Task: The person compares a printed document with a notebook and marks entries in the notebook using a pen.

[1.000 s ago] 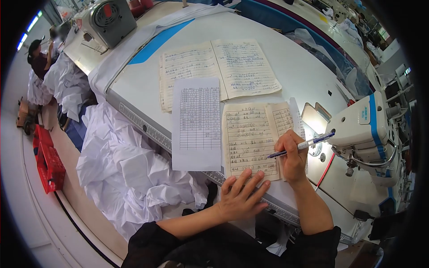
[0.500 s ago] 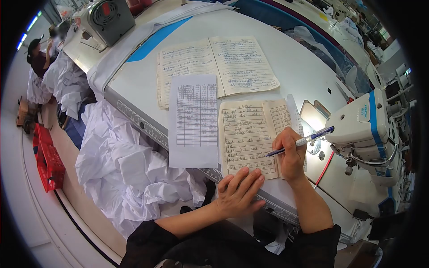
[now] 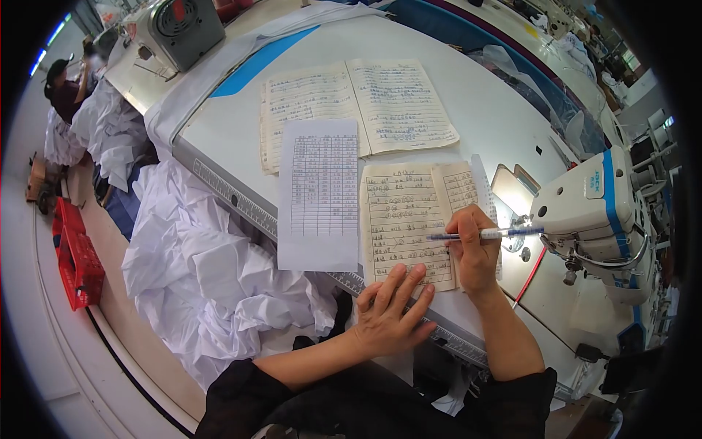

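My right hand [image 3: 475, 249] is closed around a pen [image 3: 504, 233], whose tip points left over the lines of a small open notebook [image 3: 398, 219]. Whether the tip touches the paper I cannot tell. My left hand [image 3: 395, 311] lies with fingers spread across the notebook's bottom edge and the table's front edge. Left of the notebook is a printed table sheet [image 3: 318, 252], its lower end hanging past the table edge. Behind both, a larger open notebook [image 3: 402, 102] full of handwriting lies partly under the sheet.
A white sewing machine [image 3: 578, 194] stands at the right, and a grey machine [image 3: 179, 36] at the back left. White fabric [image 3: 212, 278] is heaped below the table's ruler edge [image 3: 219, 192]. A red basket [image 3: 77, 256] sits on the floor. Another person [image 3: 66, 91] is at the far left.
The pen has swung from a slant to nearly level, and its tip has moved up and left over the page. My left hand's fingers have spread slightly and shifted a little.
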Demonstrator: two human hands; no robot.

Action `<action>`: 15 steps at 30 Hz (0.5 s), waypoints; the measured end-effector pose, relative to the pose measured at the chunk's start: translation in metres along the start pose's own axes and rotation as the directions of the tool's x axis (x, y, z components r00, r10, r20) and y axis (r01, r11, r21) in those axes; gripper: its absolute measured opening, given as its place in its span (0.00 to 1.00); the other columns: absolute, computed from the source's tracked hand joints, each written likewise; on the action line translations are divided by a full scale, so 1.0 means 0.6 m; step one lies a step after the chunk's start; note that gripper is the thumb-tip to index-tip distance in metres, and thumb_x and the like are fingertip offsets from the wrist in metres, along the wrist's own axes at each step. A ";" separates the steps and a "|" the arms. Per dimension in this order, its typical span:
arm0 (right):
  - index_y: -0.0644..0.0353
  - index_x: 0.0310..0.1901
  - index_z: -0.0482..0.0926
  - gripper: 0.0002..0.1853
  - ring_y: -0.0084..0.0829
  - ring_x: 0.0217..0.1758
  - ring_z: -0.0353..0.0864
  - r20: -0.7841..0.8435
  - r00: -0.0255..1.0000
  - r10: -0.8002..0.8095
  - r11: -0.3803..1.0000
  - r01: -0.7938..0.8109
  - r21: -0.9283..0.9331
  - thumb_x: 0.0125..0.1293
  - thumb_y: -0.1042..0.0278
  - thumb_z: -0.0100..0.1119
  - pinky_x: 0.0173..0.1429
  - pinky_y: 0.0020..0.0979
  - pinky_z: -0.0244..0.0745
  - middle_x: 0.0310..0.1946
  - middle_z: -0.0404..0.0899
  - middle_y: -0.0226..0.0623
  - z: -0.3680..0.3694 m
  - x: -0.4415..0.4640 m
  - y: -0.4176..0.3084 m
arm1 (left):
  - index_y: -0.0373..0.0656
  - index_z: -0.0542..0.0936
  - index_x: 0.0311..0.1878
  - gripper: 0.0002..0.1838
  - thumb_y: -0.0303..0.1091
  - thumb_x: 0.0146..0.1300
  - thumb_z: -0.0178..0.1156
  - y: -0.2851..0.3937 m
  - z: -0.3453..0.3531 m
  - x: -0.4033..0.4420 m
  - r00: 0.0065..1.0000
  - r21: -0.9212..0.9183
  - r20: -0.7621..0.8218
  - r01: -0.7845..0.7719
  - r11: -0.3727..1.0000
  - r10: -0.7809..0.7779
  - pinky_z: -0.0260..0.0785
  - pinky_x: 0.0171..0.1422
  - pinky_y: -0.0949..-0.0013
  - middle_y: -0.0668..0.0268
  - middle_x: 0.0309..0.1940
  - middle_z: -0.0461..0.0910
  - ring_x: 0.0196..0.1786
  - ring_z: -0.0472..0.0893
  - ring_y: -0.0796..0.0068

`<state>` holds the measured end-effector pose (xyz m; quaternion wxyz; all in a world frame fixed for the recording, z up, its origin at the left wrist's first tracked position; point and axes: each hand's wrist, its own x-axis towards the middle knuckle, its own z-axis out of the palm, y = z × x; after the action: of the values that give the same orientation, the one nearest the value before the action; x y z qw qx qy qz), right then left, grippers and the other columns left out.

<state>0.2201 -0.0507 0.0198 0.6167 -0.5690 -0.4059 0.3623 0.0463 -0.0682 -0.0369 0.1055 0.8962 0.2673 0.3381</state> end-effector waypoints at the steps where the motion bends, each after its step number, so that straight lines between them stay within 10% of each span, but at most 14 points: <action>1: 0.62 0.33 0.76 0.15 0.15 0.28 0.67 0.023 1.000 -0.020 0.999 0.020 0.030 0.72 0.59 0.53 0.34 0.19 0.64 0.25 0.73 0.25 0.002 -0.001 0.000 | 0.47 0.77 0.57 0.28 0.56 0.59 0.56 0.001 0.002 0.000 1.000 -0.001 -0.003 0.003 1.000 -0.003 0.42 0.67 0.60 0.56 0.65 0.69 0.68 0.64 0.57; 8: 0.66 0.46 0.79 0.12 0.16 0.36 0.76 0.150 0.984 0.096 0.993 -0.084 -0.085 0.61 0.75 0.62 0.41 0.21 0.73 0.33 0.79 0.32 0.059 -0.018 -0.030 | 0.47 0.79 0.54 0.28 0.57 0.57 0.57 0.000 0.007 -0.001 0.998 0.005 -0.055 0.000 1.000 0.000 0.45 0.66 0.59 0.55 0.61 0.73 0.68 0.65 0.59; 15: 0.65 0.34 0.75 0.05 0.12 0.23 0.69 0.073 0.997 -0.008 0.984 0.021 -0.179 0.63 0.74 0.62 0.26 0.19 0.66 0.22 0.76 0.27 0.073 -0.013 0.008 | 0.45 0.81 0.49 0.26 0.56 0.56 0.57 -0.003 0.012 -0.005 0.996 0.001 -0.088 -0.025 1.000 0.025 0.45 0.65 0.58 0.52 0.58 0.74 0.67 0.67 0.58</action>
<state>0.1772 -0.0396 0.0151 0.5504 -0.6059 -0.4628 0.3402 0.0485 -0.0684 -0.0445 0.0896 0.8837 0.2605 0.3785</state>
